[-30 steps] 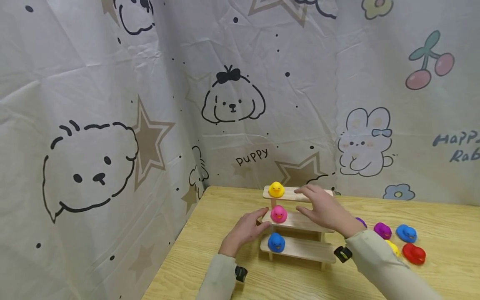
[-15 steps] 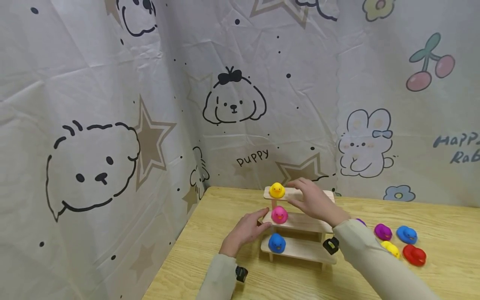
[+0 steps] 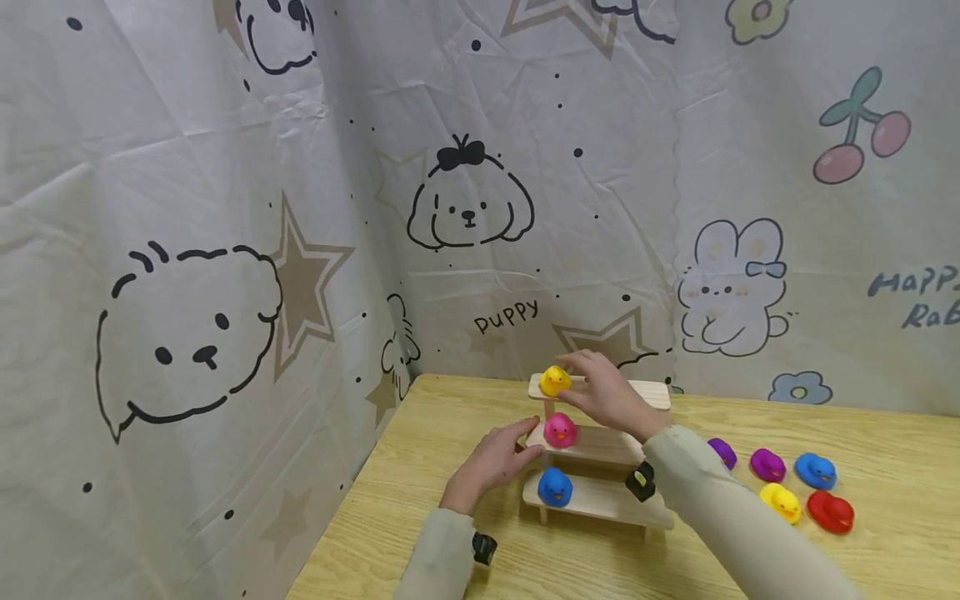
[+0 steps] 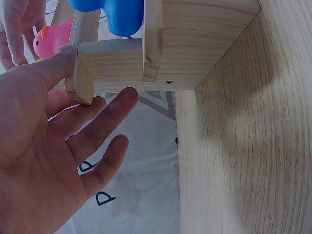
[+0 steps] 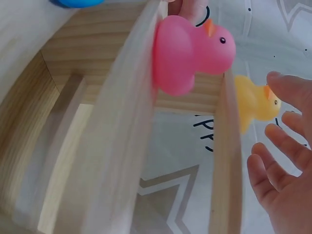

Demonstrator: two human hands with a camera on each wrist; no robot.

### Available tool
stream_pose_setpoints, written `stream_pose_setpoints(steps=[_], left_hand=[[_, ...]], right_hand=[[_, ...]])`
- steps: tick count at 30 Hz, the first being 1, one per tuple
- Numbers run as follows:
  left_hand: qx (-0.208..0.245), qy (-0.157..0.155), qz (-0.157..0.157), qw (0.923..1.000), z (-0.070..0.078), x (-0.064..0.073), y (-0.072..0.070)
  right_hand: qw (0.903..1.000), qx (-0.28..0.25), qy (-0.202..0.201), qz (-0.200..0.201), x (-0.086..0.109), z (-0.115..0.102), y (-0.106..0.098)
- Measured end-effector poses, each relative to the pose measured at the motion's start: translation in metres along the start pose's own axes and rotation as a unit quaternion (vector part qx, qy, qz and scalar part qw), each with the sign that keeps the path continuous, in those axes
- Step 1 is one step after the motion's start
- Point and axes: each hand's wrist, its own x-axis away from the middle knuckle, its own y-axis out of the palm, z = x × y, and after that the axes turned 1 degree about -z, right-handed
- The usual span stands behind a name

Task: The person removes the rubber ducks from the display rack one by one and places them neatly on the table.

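Observation:
A three-tier wooden stand (image 3: 611, 496) holds a yellow rubber duck (image 3: 555, 381) on top, a pink rubber duck (image 3: 560, 430) in the middle and a blue rubber duck (image 3: 555, 487) on the bottom board. My left hand (image 3: 491, 458) grips the left end of the middle board, thumb on one side and index finger on the other; its other fingers are spread in the left wrist view. My right hand (image 3: 603, 392) is at the yellow duck's right side. In the right wrist view its thumb is close to the beak, the fingers apart and loosely bent; contact is unclear.
Right of the stand, several more ducks lie on the wooden table (image 3: 885, 450): two purple ones (image 3: 767, 465), a blue one (image 3: 815, 471), a yellow one (image 3: 781, 502) and a red one (image 3: 830, 511). A printed cloth (image 3: 480, 275) hangs behind and at the left.
My right hand has moved left along the top board to the yellow duck. My left hand has stayed at the middle board's end. The ducks keep their places on the stand.

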Motion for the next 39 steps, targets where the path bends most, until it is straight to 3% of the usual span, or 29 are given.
stream_pose_setpoints(steps=[15, 26, 39], left_hand=[[-0.002, 0.005, 0.004, 1.0000, 0.002, 0.000, -0.001], [0.000, -0.001, 0.001, 1.0000, 0.001, 0.000, 0.000], [0.003, 0.001, 0.008, 1.0000, -0.002, -0.002, 0.003]], right_hand=[[0.9997, -0.011, 0.020, -0.003, -0.003, 0.006, 0.013], [0.9993, 0.002, 0.034, 0.017, -0.004, 0.002, 0.012], [0.9981, 0.036, -0.018, 0.047, 0.023, 0.002, -0.014]])
